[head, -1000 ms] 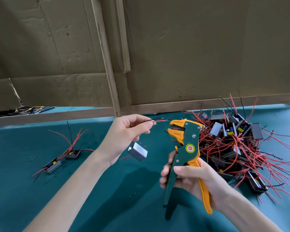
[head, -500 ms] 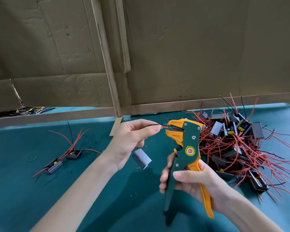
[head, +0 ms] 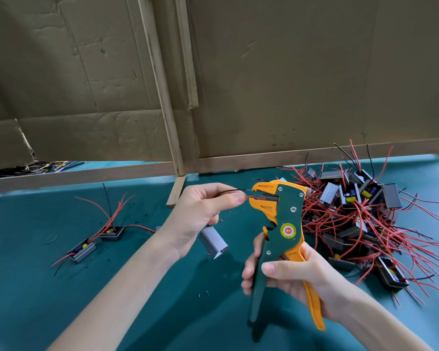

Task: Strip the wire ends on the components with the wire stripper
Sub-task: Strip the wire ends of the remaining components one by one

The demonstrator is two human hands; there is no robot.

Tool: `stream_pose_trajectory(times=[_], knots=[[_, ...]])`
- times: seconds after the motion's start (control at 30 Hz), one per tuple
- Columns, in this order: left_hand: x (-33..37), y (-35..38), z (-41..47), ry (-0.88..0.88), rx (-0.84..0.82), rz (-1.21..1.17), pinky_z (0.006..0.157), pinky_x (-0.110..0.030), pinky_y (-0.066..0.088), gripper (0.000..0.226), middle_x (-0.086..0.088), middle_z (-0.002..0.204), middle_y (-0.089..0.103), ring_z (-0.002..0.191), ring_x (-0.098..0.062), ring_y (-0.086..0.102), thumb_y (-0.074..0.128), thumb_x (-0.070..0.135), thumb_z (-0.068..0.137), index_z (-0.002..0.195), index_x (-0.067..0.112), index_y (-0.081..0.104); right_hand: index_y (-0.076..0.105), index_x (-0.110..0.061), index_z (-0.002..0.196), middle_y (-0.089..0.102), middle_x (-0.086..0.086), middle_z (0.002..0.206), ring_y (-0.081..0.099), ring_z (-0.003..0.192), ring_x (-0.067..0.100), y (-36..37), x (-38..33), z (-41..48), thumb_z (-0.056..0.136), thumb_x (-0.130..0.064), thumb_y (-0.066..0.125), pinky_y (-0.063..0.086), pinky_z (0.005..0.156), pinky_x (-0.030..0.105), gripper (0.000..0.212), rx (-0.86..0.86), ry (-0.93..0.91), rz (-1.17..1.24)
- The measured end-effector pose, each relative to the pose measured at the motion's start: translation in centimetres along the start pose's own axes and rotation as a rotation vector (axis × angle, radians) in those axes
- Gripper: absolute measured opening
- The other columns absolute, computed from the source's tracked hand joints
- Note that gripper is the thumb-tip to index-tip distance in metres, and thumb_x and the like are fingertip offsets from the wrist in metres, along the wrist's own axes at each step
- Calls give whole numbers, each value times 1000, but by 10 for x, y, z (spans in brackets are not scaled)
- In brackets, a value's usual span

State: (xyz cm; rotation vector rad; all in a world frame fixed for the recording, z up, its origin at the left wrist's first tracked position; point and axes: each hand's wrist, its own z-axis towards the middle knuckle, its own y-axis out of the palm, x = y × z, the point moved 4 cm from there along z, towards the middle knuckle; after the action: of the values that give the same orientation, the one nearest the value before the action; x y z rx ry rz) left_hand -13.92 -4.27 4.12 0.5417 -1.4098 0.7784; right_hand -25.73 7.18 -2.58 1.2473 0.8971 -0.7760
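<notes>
Since my left hand [head: 195, 216] moved right: thin red wire [head: 257, 198] end now sits inside the green-and-orange wire stripper [head: 289, 216] mouth, mid-table.
Left hand: pinches that wire; small grey box component [head: 213, 243] hangs below.
Right hand [head: 297, 277]: wraps the handles; I think squeezing comes next.

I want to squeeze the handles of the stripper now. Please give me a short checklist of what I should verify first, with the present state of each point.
1. End of the red wire lies in the mouth of the wire stripper: ok.
2. Left hand pinches the wire close to the tool: ok.
3. Right hand grips both handles: ok.
4. Fingers stay outside the mouth: ok, but near.
5. Black wire kept out of the mouth: cannot tell; its tip reaches the upper orange part.
6. Component hangs free under the left hand: ok.
</notes>
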Motion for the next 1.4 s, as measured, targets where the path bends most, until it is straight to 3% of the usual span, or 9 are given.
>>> stream_pose_trajectory(times=[0.3,0.53,0.8,0.97,1.23,1.4], knots=[[2,0,-1,9,-10,10,44,-13,24,17,12,54,44,49,-10,22,74,37,65,73,22,76,64,-7,93,66,26,90,65,81,41,-2,-1,1,76,-5,72,53,78,47,19,-13,-4,-36],[3,2,-3,-4,-15,9,43,-13,23,9,14,45,38,47,-9,21,72,32,71,72,23,75,65,-6,92,64,25,85,64,78,42,-3,-1,0,75,-6,73,53,75,44,19,-5,-3,-58],[3,1,-3,-10,-27,25,44,-14,22,16,11,55,45,52,-12,19,74,35,67,74,21,76,65,-8,92,64,25,84,64,77,41,-5,-1,-1,76,-6,73,53,74,43,18,-12,-6,-71],[4,-1,-2,-5,-61,54,45,-15,22,21,15,57,51,58,-17,16,74,36,65,78,20,76,63,-7,90,62,23,78,63,72,37,-5,0,0,76,-19,82,53,73,45,26,-14,-11,-101],[2,-4,-1,-25,-83,66,45,-14,21,16,15,58,52,55,-14,17,74,37,64,73,23,75,63,-11,76,57,16,58,58,52,31,-3,-1,1,74,-28,81,51,57,40,25,62,0,-169],[-3,-4,1,-8,-85,40,47,-14,26,6,8,67,46,53,-10,22,75,28,78,79,27,69,61,-10,69,50,17,50,50,42,29,-2,0,0,70,-27,79,49,48,38,24,150,-3,-136]])
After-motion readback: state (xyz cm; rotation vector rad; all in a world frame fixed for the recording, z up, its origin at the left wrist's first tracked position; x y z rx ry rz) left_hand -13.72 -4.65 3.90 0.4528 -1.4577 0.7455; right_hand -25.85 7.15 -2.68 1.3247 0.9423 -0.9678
